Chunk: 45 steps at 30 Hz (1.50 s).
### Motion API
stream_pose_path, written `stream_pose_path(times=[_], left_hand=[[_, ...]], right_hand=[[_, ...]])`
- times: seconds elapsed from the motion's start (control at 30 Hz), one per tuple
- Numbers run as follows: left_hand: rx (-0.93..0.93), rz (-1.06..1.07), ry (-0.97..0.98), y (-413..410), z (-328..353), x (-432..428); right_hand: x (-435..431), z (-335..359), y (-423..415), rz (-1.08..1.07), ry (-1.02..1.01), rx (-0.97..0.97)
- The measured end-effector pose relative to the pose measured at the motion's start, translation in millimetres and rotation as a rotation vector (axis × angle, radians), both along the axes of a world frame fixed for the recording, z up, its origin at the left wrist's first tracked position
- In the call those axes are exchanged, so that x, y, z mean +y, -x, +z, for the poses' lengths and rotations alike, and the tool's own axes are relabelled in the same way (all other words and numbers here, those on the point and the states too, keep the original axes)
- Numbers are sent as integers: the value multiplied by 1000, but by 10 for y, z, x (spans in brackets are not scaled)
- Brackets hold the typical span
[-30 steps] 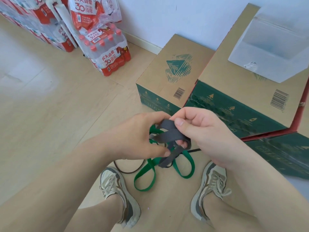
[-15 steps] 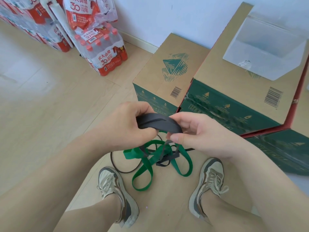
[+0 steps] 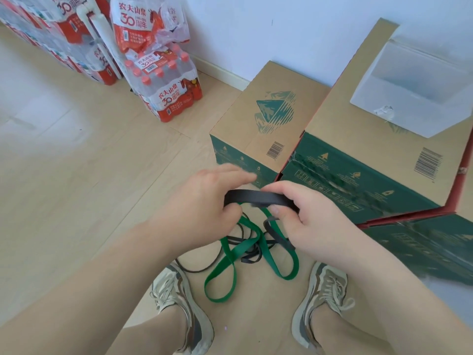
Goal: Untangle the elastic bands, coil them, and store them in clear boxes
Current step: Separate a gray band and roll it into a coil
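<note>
Over a wood floor (image 3: 76,175), left hand (image 3: 204,211) and right hand (image 3: 317,221) gripped the grey elastic band (image 3: 258,196); tugging could knot it into the green band (image 3: 231,254).

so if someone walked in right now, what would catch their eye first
First, the left hand and right hand at the centre, holding a flat dark grey elastic band taut between them. Below them, between the two grey and white shoes, a wide green elastic band loops in a tangle with a thin black band. At the upper right, a clear plastic box sits on a brown and green cardboard carton.
</note>
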<state>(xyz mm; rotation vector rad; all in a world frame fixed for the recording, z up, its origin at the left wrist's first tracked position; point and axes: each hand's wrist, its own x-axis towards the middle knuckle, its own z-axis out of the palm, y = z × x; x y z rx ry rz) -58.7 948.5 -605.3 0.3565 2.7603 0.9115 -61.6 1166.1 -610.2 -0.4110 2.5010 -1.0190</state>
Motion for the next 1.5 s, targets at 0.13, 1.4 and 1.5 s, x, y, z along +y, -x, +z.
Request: stream_pose_path(times=[0.13, 1.4, 1.5], left_hand=[[-160, -97, -65, -11, -19, -17], [-191, -186, 0, -33, -114, 116], [-268, -117, 1, -18, -192, 75]], right_hand=[[25, 65, 30, -46, 215, -155], [40, 232, 8, -47, 673, -326], [125, 313, 64, -131, 826, -331]])
